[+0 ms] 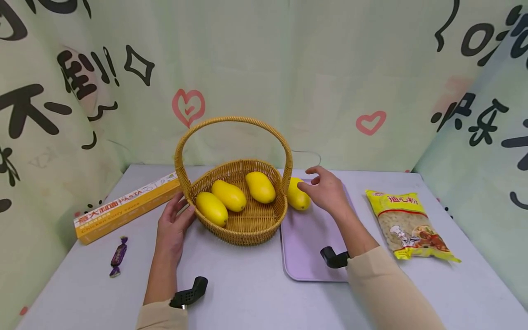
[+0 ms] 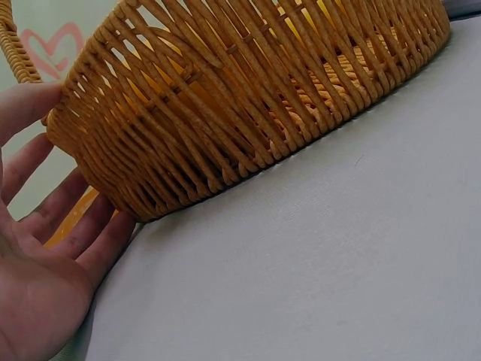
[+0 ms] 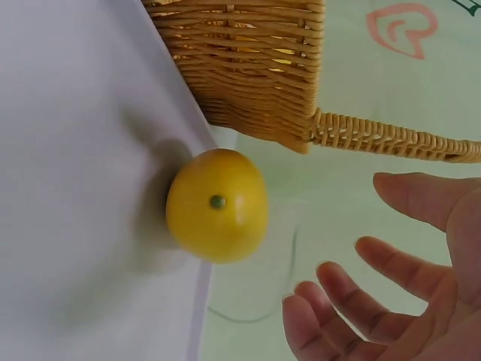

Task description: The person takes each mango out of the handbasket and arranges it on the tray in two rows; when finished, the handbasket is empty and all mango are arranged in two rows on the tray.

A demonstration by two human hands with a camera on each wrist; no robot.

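Observation:
My left hand (image 1: 175,224) rests against the left side of a wicker basket (image 1: 243,236). In the left wrist view its thumb (image 2: 34,109) touches near the rim, with the fingers spread along the outer wall. Inside the basket lie several yellow mangoes (image 1: 261,188). Another mango (image 1: 298,195) lies on a purple tray (image 1: 313,247), right of the basket. Over the tray, my right hand (image 1: 327,190) is close to that mango with fingers loosely bent and holding nothing. A gap separates its fingertips from the mango (image 3: 218,207) in the right wrist view.
An orange pasta box (image 1: 128,208) lies at the left, partly behind the basket. In front of it is a purple-wrapped candy (image 1: 118,256). A yellow bag of macaroni (image 1: 408,224) lies right of the tray. Curtains (image 1: 321,82) stand behind the table and at both sides.

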